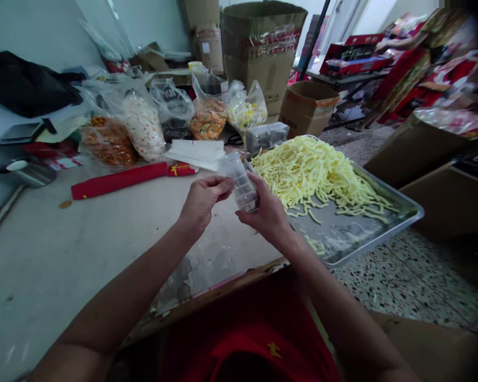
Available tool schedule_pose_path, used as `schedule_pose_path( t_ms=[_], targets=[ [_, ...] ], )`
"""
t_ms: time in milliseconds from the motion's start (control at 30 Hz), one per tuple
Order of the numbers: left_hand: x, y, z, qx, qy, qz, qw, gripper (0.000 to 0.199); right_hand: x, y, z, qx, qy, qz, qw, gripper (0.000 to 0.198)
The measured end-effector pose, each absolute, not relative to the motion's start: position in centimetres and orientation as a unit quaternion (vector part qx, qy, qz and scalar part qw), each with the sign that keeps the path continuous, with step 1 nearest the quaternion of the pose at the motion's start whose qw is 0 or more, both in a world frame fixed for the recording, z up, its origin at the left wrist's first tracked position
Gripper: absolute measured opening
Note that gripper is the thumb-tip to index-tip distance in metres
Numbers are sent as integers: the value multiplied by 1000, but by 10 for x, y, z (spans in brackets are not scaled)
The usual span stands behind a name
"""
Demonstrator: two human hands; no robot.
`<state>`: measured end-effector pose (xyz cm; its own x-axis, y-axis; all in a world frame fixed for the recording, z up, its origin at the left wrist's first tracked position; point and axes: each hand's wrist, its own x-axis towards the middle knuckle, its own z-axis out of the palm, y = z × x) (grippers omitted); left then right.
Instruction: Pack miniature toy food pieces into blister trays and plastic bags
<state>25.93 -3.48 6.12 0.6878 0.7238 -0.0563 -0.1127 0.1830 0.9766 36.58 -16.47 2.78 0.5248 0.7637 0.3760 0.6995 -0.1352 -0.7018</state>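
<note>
A clear plastic tray [241, 183] with small compartments is held up in front of me over the table. My right hand [266, 212] grips it from the right side, thumb along its lower end. At its left edge, my left hand [207, 201] is closed in a pinch, fingertips against the plastic. Just to the right, a metal tray [354, 228] bears a large heap of pale yellow strips [314, 170]. White sheets [197, 151] lie on the table behind the clear tray. A red wrapped long item [121, 180] lies left of them.
Plastic bags of snacks [133, 124] line the back of the table [83, 254]. A clear lidded box [266, 135] stands by the metal tray. Cardboard boxes [263, 53] rise behind. A metal cup [32, 172] stands far left. Another person [418, 58] is at the back right.
</note>
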Motion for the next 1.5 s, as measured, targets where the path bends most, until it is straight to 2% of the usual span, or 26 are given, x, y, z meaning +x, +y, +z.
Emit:
schedule_pose_path(
  t_ms=[67, 233, 333, 600, 700, 900, 1000, 1067, 1133, 1200, 1267, 1367, 1500],
  targets=[
    [259, -37, 50, 537, 284, 281, 743, 32, 363, -171, 23, -744, -457, 100, 477, 95],
    [264, -53, 26, 468, 280, 236, 804, 40, 367, -199, 20, -617, -320, 359, 623, 94],
    [267, -66, 15, 451, 272, 204, 825, 46, 373, -222, 19, -577, -261, 410, 656, 88],
    [272, -100, 11, 498, 215, 147, 827, 52, 382, -274, 20, -579, -183, 399, 688, 93],
    [267, -92, 10, 485, 231, 175, 825, 51, 393, -296, 20, -584, -161, 403, 686, 91],
    [267, -56, -2, 519, 282, 117, 798, 43, 407, -336, 33, -640, -178, 264, 700, 84],
    [268, -48, -11, 598, 344, 93, 718, 46, 407, -340, 49, -639, -194, 188, 721, 78],
    [261, -46, -12, 677, 403, 94, 608, 47, 407, -340, 57, -639, -183, 157, 730, 76],
    [251, -47, -2, 745, 435, 156, 482, 50, 408, -337, 60, -647, -186, 149, 724, 78],
    [246, -53, 17, 791, 401, 208, 412, 53, 408, -327, 61, -664, -220, 139, 701, 81],
    [252, -62, 44, 818, 306, 196, 446, 43, 406, -307, 60, -688, -281, 119, 658, 85],
    [274, -75, 80, 780, 176, 168, 577, 32, 403, -263, 62, -719, -392, 87, 568, 88],
    [289, -65, 90, 690, 213, 302, 622, 27, 401, -197, 64, -732, -487, 41, 475, 91]
  ],
)
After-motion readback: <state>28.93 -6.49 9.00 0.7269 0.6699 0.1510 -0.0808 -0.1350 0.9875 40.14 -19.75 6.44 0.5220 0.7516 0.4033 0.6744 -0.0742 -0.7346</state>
